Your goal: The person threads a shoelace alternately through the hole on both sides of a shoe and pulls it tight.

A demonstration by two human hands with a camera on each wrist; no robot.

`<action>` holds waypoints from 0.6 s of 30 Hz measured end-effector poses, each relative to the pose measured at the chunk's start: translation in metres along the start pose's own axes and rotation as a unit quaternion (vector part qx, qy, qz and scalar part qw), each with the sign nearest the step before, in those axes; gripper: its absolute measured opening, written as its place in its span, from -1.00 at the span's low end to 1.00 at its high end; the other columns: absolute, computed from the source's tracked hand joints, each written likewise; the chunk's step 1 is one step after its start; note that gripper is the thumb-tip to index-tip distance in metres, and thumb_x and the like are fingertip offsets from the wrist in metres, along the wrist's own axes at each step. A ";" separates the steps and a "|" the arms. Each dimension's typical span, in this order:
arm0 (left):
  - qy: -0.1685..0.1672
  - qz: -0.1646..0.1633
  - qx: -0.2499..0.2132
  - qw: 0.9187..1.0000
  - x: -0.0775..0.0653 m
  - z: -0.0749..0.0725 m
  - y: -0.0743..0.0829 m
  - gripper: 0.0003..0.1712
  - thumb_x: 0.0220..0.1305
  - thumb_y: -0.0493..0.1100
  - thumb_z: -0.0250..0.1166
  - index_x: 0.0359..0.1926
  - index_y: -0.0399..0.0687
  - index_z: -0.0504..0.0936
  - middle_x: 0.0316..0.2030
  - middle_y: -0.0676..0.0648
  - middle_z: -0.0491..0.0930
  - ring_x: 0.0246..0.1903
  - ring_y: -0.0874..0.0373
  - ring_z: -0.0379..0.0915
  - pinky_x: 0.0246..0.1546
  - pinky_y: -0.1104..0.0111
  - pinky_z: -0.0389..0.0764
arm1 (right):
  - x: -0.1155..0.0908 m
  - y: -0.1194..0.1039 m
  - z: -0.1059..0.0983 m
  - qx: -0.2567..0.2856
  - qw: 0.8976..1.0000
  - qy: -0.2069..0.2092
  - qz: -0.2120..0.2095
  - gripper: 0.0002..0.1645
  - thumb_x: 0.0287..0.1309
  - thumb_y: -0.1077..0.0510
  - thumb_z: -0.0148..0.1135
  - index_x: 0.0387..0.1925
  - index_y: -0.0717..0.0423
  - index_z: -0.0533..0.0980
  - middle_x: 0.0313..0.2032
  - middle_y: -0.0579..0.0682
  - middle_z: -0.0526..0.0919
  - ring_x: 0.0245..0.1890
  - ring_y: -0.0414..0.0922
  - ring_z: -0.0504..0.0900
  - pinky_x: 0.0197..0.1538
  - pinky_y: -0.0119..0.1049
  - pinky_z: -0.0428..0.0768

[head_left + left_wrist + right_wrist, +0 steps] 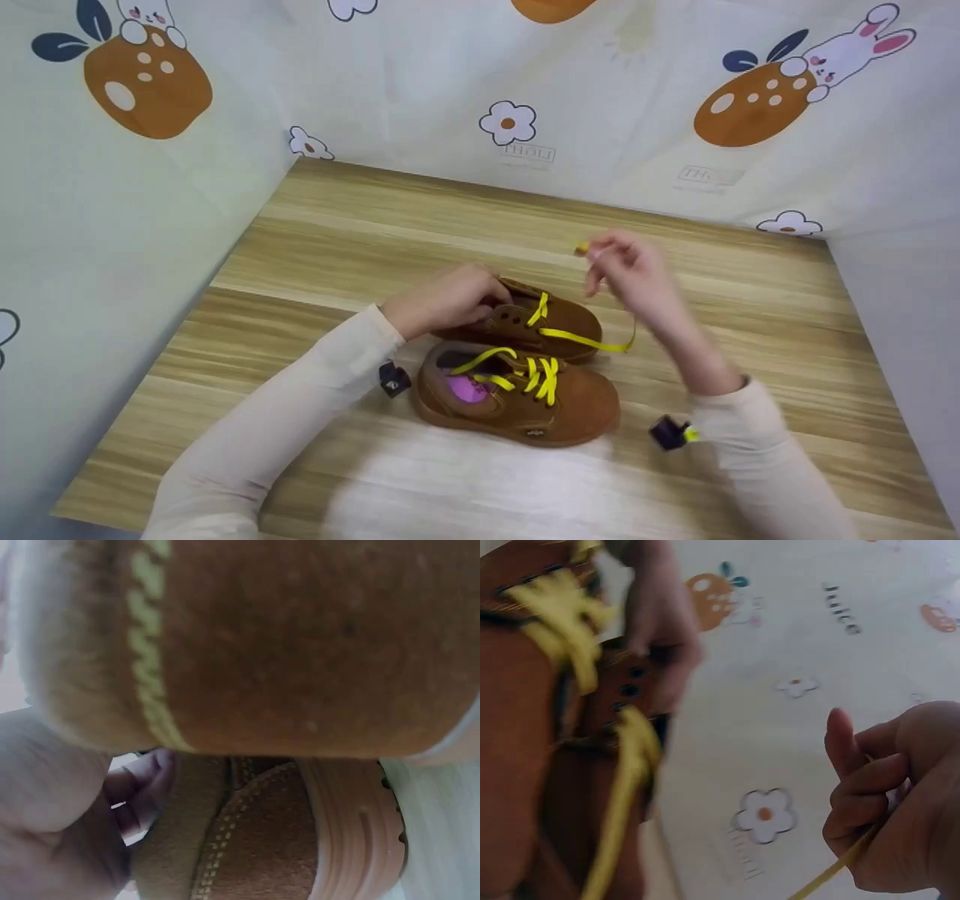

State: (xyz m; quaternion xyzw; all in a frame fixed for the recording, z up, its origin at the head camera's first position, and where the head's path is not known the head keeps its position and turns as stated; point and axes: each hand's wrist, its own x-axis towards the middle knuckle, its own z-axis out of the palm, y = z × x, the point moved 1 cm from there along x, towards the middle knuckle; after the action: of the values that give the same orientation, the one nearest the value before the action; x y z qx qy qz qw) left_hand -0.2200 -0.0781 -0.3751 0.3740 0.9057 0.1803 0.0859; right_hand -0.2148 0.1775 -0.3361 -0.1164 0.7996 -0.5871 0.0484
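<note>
Two brown shoes with yellow laces lie side by side, toes to the right. My left hand (450, 301) (45, 795) grips the far shoe (574, 319) (262, 832) at its opening, by the eyelet flap; part of its fingers is hidden inside. Raised to the right of that shoe, my right hand (637, 281) (900, 802) holds a yellow shoelace (585, 340) (821, 883) in its curled fingers. The lace runs from the far shoe's eyelets, past the toe and up to the hand. Closer to me stands the near shoe (581, 409) (322, 645), its lace crossed through the eyelets, ends loose.
Both shoes rest on a wood-grain table (360, 225). Behind and at the sides hangs a pale curtain (420, 82) printed with flowers and rabbits. A small black camera (394, 380) sits by the left wrist, and another black camera (669, 433) by the right.
</note>
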 end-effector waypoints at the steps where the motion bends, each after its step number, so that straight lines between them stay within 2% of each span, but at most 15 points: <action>1: 0.000 0.002 0.004 1.000 0.001 0.001 -0.001 -0.77 0.24 -0.32 0.28 -0.11 -0.07 0.74 -0.14 -0.11 0.71 -0.10 -0.01 0.62 0.02 0.20 0.64 | 0.000 0.015 0.008 -0.029 0.999 -0.008 0.011 -0.76 0.40 0.17 0.08 -0.06 0.24 0.55 -0.52 -0.04 0.65 -0.55 -0.25 0.55 -0.52 -0.52 0.40; 4: 0.005 0.009 0.009 1.000 0.004 0.002 -0.001 -0.83 0.20 -0.34 0.30 -0.19 -0.11 0.74 -0.21 -0.13 0.70 -0.16 -0.02 0.62 -0.05 0.20 0.66 | -0.001 0.052 0.027 -0.087 0.996 -0.002 0.019 -0.79 0.41 0.23 0.05 -0.09 0.28 0.54 -0.38 0.07 0.67 -0.46 -0.26 0.54 -0.36 -0.49 0.49; 7: 0.007 0.024 0.004 1.000 0.006 0.003 -0.001 -0.74 0.21 -0.32 0.29 -0.08 -0.06 0.73 -0.14 -0.11 0.73 -0.11 -0.01 0.64 0.00 0.21 0.65 | -0.006 0.071 0.036 -0.138 0.990 0.016 -0.002 -0.83 0.35 0.24 0.13 -0.10 0.24 0.54 -0.22 0.13 0.65 -0.39 -0.20 0.55 -0.26 -0.40 0.52; 10: -0.001 0.040 -0.002 0.999 0.008 0.005 -0.001 -0.60 0.22 -0.31 0.27 0.08 0.04 0.69 -0.03 -0.05 0.74 -0.11 0.04 0.66 -0.01 0.25 0.66 | -0.012 0.074 0.038 -0.205 0.978 0.011 -0.035 -0.76 0.30 0.20 0.21 -0.03 0.17 0.54 -0.06 0.14 0.62 -0.19 -0.04 0.64 -0.04 -0.18 0.60; 12: -0.008 0.053 -0.003 0.999 0.011 0.006 0.000 -0.58 0.22 -0.33 0.24 0.08 0.07 0.70 -0.03 -0.03 0.75 -0.15 0.06 0.68 -0.07 0.27 0.67 | -0.013 0.073 0.038 -0.232 0.971 -0.014 -0.046 -0.67 0.29 0.18 0.24 0.06 0.16 0.52 0.04 0.16 0.62 0.05 0.08 0.62 0.17 0.00 0.54; 14: -0.015 0.072 -0.004 0.997 0.015 0.007 0.000 -0.62 0.18 -0.37 0.22 -0.03 0.04 0.75 -0.13 -0.04 0.77 -0.24 0.06 0.66 -0.17 0.28 0.67 | -0.014 0.071 0.037 -0.246 0.967 -0.042 -0.049 -0.60 0.30 0.15 0.23 0.14 0.17 0.49 0.12 0.18 0.60 0.20 0.14 0.55 0.29 0.09 0.46; 18: -0.013 0.084 -0.006 0.996 0.018 0.008 0.002 -0.78 0.18 -0.35 0.19 -0.31 -0.05 0.74 -0.36 -0.06 0.72 -0.37 0.10 0.57 -0.30 0.31 0.60 | -0.014 0.070 0.034 -0.257 0.962 -0.089 -0.038 -0.44 0.31 0.08 0.23 0.26 0.21 0.42 0.22 0.22 0.56 0.28 0.16 0.50 0.35 0.10 0.42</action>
State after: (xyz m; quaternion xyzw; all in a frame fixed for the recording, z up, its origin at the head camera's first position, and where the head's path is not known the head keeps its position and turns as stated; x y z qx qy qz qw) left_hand -0.2286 -0.0621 -0.3821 0.4510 0.8686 0.1872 0.0847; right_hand -0.2029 0.1690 -0.4142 -0.2073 0.9110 -0.3505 0.0652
